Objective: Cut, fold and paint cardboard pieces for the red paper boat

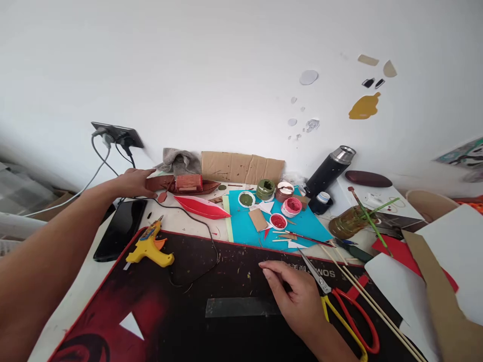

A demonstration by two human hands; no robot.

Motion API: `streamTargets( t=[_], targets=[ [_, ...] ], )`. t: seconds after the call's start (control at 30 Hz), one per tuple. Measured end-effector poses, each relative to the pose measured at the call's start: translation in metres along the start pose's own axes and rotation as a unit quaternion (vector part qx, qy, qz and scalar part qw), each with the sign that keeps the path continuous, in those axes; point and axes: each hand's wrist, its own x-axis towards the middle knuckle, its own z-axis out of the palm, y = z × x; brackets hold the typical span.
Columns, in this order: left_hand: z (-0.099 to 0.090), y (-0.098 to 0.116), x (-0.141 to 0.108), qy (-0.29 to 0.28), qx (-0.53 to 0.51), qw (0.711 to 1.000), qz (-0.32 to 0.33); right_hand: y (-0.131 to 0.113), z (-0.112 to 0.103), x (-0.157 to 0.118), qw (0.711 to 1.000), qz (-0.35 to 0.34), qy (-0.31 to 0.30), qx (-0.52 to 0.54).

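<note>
The left hand point(133, 182) is stretched to the far left of the table point(90, 274), its fingers spread over the end of a brown model boat point(184, 185), touching but not grasping it. The right hand point(298, 299) is laid loosely curled on the dark mat point(196, 306), nothing held, just beside the scissors point(341, 306). A yellow glue gun point(151, 247) is seen at the mat's left edge

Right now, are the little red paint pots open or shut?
Open. Both red paint pots on the blue paper show bare red paint on top, with no lids covering them.
</note>
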Motion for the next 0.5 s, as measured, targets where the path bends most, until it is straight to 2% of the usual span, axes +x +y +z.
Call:
streamTargets(
  t=[0.23, 0.5],
  targets=[
    [-0.0017, -0.0009, 0.0113, -0.062, 0.030, 0.998, -0.012, -0.0006, 0.0015, 0.0000, 1.000, -0.004, -0.014, 0.010],
    [-0.0064, -0.0025, 0.0091, -0.046, 0.067, 0.997, -0.015, 0.0037, 0.0009, -0.0049, 1.000, 0.014, -0.010, 0.009]
  ],
)
